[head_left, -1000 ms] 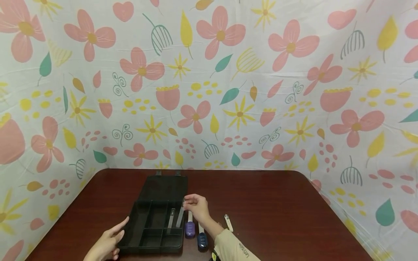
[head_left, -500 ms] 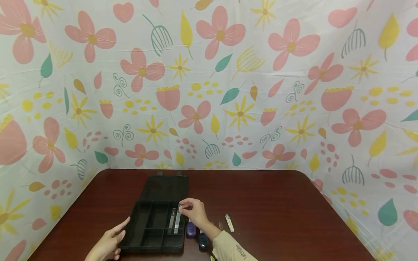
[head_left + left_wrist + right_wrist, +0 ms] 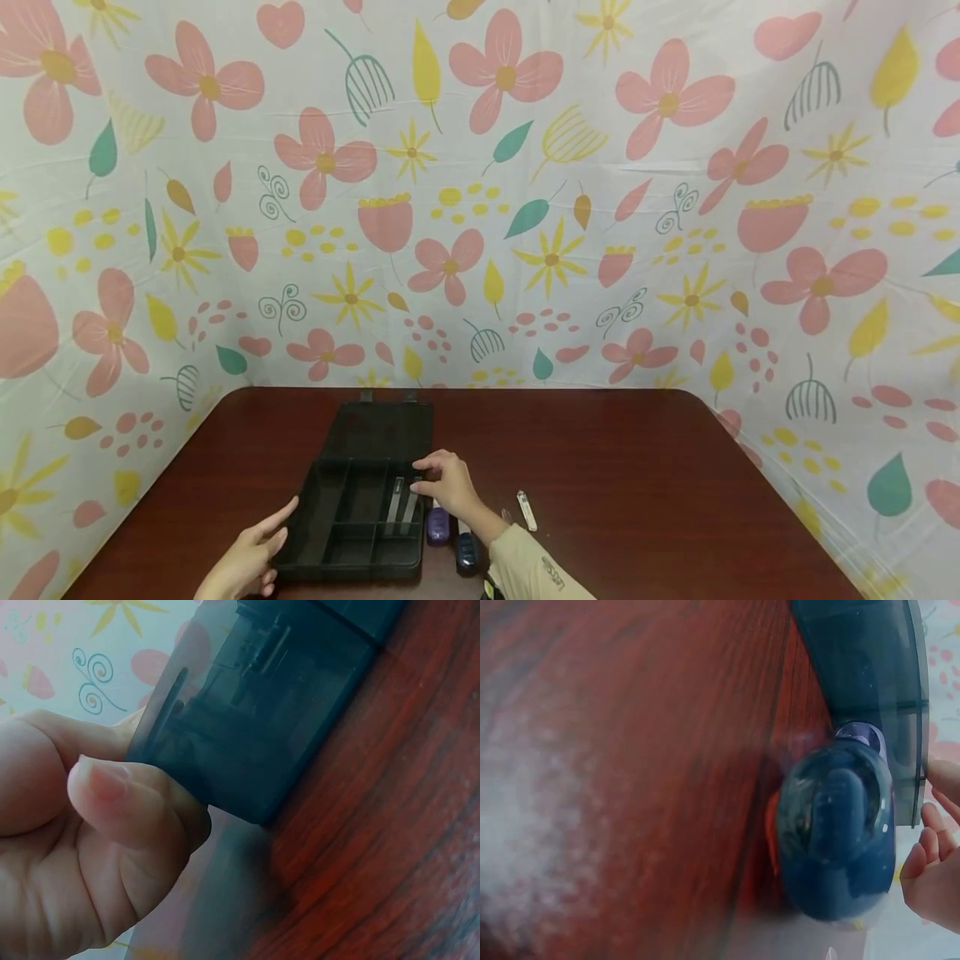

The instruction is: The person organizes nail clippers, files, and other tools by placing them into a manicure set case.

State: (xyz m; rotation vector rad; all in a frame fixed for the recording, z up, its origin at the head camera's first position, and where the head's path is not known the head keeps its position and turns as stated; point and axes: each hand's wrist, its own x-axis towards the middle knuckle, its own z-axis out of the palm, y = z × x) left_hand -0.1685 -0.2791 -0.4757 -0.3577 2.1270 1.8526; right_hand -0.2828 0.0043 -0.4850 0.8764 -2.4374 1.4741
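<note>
A black box (image 3: pixel 300 550) with compartments lies with its lid (image 3: pixel 378 429) folded back. My left hand (image 3: pixel 243 554) grips its left front corner, index finger along the side wall; the thumb (image 3: pixel 124 795) overlaps the dark translucent plastic in the left wrist view. Over the right-hand compartment is my right hand (image 3: pixel 447 485), thumb and index finger apart. Just below the fingertips, a slim silver strip (image 3: pixel 409 510) leans in that compartment beside a second silver strip (image 3: pixel 394 505). The right wrist view shows the box wall (image 3: pixel 870 660), not the right fingers.
A purple nail polish bottle (image 3: pixel 438 527) lies against the box's right side. Nearer the right sleeve is a dark blue bottle (image 3: pixel 467 554), large in the right wrist view. A nail clipper (image 3: pixel 527 511) lies farther right. Patterned cloth (image 3: pixel 480 208) hangs behind the table.
My right hand has moved slightly left and lowered the silver strip into the right-hand compartment, and its pinching fingers have parted. The left hand has stayed at the box corner.
</note>
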